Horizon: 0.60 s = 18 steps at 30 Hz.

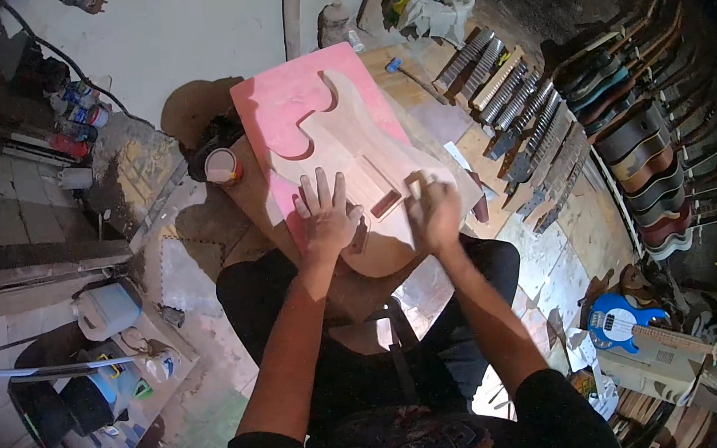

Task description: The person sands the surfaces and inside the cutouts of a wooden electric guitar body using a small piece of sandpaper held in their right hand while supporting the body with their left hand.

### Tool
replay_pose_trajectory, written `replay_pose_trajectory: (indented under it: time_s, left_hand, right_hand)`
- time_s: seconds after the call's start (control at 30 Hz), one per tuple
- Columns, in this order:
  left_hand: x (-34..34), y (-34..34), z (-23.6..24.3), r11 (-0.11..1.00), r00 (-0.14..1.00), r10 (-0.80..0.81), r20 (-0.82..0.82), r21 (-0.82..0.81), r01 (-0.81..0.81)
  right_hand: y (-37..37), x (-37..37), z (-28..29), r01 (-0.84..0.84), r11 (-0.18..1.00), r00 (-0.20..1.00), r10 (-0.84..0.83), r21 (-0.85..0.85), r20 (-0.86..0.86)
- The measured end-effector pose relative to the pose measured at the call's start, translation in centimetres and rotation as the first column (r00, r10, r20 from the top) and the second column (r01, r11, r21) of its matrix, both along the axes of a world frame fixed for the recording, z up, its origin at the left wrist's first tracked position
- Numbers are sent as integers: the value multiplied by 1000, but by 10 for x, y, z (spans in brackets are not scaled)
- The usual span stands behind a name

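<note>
An unfinished electric guitar body [347, 131] of bare pale wood, with horns and routed cavities, lies on a pink padded board [263, 100] in front of me. My left hand [326, 214] rests flat on its left side with the fingers spread, beside a small cavity. On the right side of the body my right hand [436, 212] is closed and pressed down, slightly blurred. A small pale piece [414, 185] shows at its fingertips; its kind is not clear. Between the hands lies a rectangular cavity [387, 203].
A round tin [223, 166] stands left of the board. At the right lie several guitar necks [509, 98], a small blue-headed hammer [395, 65] and a rack of guitar bodies [641, 153]. A blue bass guitar [626, 322] is at lower right, a plastic jug [107, 310] at left.
</note>
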<state>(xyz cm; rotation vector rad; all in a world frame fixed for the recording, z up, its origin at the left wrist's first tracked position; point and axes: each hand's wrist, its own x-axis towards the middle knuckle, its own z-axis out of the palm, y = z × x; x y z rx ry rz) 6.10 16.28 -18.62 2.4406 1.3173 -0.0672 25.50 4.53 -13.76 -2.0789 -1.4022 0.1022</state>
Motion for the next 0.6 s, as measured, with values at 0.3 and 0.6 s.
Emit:
replay_pose_trajectory:
  time_s: [0.3,0.6]
  left_hand:
    - [-9,4,-1,999,1000,31,4,28,-31]
    - [-3,1,-4,997,999,38,34,69,-40]
  right_hand:
    - [11,-11,17,-179,983,983,177,-40,-39]
    - [-52,-89,-60,-65,900,989,0,-432,-149]
